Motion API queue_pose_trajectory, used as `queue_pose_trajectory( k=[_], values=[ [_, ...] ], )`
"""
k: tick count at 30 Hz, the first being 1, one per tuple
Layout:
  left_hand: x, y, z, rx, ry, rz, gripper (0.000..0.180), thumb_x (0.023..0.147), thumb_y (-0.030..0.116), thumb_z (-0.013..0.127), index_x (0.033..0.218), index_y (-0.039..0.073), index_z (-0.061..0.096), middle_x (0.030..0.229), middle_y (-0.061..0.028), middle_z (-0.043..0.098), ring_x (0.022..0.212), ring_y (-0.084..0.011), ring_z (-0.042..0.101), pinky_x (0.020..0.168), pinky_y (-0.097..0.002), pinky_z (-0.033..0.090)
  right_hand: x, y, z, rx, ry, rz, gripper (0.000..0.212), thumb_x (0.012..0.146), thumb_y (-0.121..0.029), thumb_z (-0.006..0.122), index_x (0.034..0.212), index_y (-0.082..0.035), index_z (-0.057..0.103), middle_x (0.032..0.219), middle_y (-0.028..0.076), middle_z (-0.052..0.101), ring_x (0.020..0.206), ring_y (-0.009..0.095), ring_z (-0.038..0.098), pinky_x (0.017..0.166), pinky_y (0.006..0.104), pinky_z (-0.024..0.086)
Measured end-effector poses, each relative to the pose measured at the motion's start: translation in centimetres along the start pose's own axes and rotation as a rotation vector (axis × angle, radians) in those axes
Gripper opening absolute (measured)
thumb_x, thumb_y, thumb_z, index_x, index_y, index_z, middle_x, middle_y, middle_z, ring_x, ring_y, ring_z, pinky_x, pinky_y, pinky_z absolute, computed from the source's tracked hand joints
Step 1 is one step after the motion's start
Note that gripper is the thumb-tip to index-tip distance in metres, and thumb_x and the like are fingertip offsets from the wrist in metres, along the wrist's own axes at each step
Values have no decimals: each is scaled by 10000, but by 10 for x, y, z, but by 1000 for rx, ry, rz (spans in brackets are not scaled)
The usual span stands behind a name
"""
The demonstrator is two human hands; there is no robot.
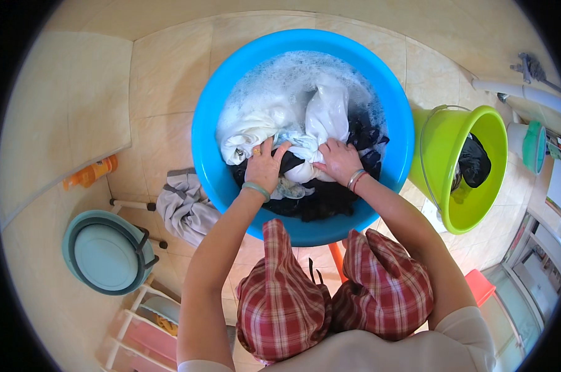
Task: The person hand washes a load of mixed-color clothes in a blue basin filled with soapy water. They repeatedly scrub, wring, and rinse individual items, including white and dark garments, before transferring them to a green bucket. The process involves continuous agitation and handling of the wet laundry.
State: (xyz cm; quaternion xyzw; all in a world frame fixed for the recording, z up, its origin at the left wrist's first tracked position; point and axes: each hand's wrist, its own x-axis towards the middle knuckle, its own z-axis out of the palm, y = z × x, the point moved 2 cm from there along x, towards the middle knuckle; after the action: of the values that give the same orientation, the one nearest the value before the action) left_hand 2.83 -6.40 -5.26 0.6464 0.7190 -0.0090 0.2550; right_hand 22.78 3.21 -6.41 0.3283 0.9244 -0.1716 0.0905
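A large blue basin (201,111) holds soapy water and a heap of wet laundry. A white garment (327,111) lies bunched across its middle and rises towards the far side. Dark clothes (330,201) lie along the near side and the right. My left hand (267,167), with a pale green bangle and a ring, is closed on bunched white cloth, and a dark piece lies by its thumb. My right hand (341,162), with a red band and a bracelet, grips the white garment a little to the right. Both sets of fingertips are partly sunk in the cloth.
Right of the basin, a tilted lime-green bucket (434,155) holds a dark bundle. Grey cloth (184,204) lies at the left near metal legs. Teal basins (107,254) lean by the left wall, near an orange bottle (91,172) and a rack (122,332). A pipe (522,93) runs far right.
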Motion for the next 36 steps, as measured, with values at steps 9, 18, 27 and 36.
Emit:
queue_pose_trajectory(
  k=[9, 18, 27, 36],
  values=[
    [8, -23, -18, -296, -132, -50, 846, 654, 141, 842, 1376, 250, 414, 1432, -220, 432, 1182, -480, 509, 980, -481, 449, 29, 42, -1, 512, 0, 310, 579, 971, -510, 430, 836, -19, 705, 829, 249, 660, 810, 401, 646, 714, 471, 503],
    [-34, -15, -43, -400, 42, 8, 689, 629, -12, 749, 1236, 240, 544, 1394, -145, 436, 1227, -414, 456, 1003, -444, 429, -41, -3, -87, 1522, 232, 626, 345, 1006, -299, 548, 892, 1, 675, 773, -28, 623, 707, 19, 511, 618, 198, 410],
    [-75, -33, -81, -591, 182, -174, 650, 626, -95, 688, 1213, 128, 521, 1147, -129, 552, 1114, -362, 536, 975, -384, 411, -73, -17, -208, 1783, 532, 523, 276, 990, -276, 559, 904, -30, 650, 810, 9, 630, 723, 88, 552, 642, 248, 431],
    [-52, -7, -138, -471, 296, -77, 851, 631, 199, 862, 1383, 197, 462, 1464, -169, 399, 1304, -387, 422, 1045, -458, 368, -90, -1, -225, 1768, 670, 587, 298, 970, -316, 556, 1044, -35, 619, 924, 79, 649, 866, 190, 623, 792, 322, 492]
  ],
)
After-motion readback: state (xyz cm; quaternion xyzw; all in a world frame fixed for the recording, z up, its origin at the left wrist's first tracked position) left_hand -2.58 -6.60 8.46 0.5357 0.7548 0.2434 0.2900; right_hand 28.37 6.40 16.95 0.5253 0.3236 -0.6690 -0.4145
